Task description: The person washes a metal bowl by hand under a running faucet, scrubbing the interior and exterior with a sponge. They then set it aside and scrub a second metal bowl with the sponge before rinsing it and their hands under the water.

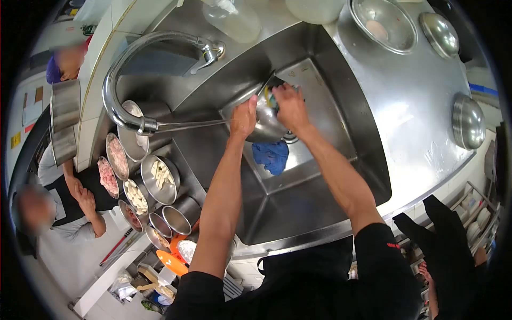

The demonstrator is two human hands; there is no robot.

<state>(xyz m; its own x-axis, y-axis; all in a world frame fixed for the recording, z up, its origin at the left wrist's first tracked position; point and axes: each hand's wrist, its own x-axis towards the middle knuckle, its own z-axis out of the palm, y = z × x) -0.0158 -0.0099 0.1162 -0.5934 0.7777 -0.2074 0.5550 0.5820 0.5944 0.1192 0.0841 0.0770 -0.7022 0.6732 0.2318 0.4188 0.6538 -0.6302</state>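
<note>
My left hand point(244, 118) is closed on the near-left rim of a shiny metal bowl point(262, 127), which is tilted inside the steel sink point(320, 176). Against the bowl's upper side, my right hand point(292, 109) presses a yellow and green sponge point(268, 97), mostly hidden under the fingers. Water streams from the curved faucet point(146, 126) toward my left hand and the bowl. Just below the bowl, a crumpled blue cloth point(271, 156) lies on the sink floor beside the drain point(289, 137), which is partly covered.
Metal containers of food, one with pale pieces point(160, 175), crowd the left. A colander-like bowl point(383, 24) and upturned metal bowls point(469, 121) sit on the right counter. A clear bottle point(232, 21) stands behind the sink. A person point(80, 194) with joined hands is at left.
</note>
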